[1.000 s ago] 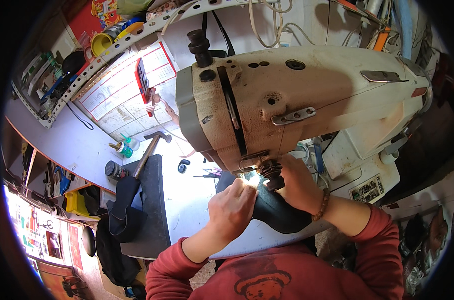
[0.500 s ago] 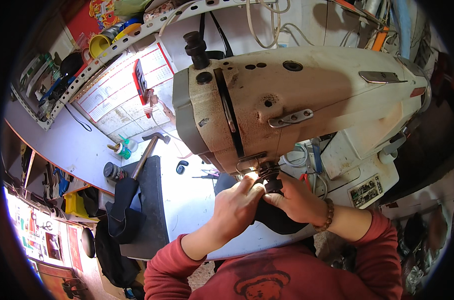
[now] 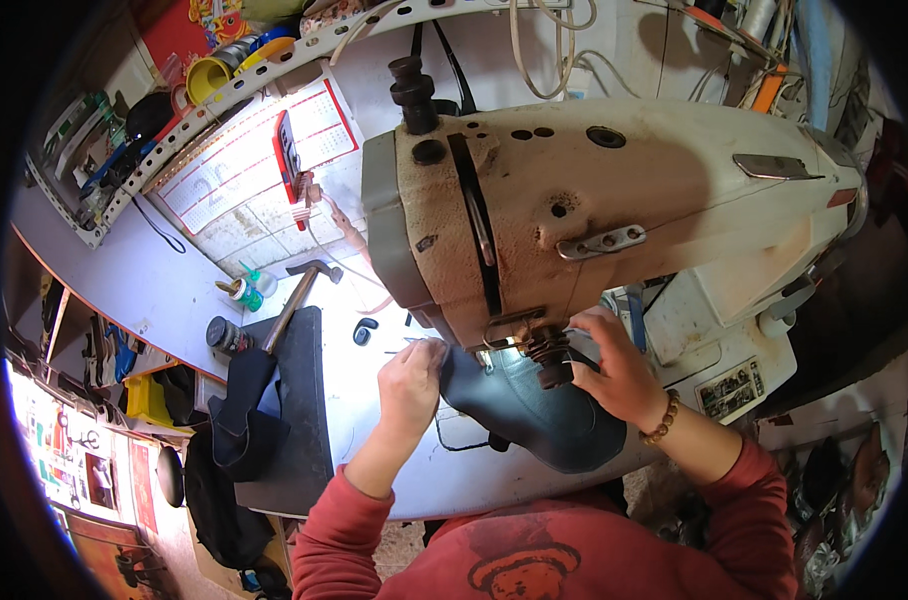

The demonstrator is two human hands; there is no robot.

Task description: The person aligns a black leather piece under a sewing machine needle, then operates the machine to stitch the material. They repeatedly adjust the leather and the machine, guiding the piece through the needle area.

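A dark, smooth leather-like piece [image 3: 564,430] lies under the needle end of a worn beige sewing machine [image 3: 624,180], its curved lower edge turned toward me. My left hand [image 3: 412,385] is closed beside the piece's left end, low over the white table. Thin dark tips show at its fingers, but what it grips is mostly hidden. On the other side, my right hand [image 3: 622,375] has thumb and forefinger apart around the right of the machine's dark tension knob [image 3: 554,374]. Nothing shows between those fingers.
A hammer [image 3: 299,298] rests on a dark board [image 3: 304,400] at the left, near black strap-like pieces [image 3: 242,410]. A dark jar [image 3: 226,336] and green bottle [image 3: 246,295] stand behind. A small black object [image 3: 365,331] lies mid-table. A red-framed phone [image 3: 289,165] stands upright.
Both hands have parted from their place together below the needle. The left moved left to the table; the right moved slightly right and opened. More of the dark piece now shows.
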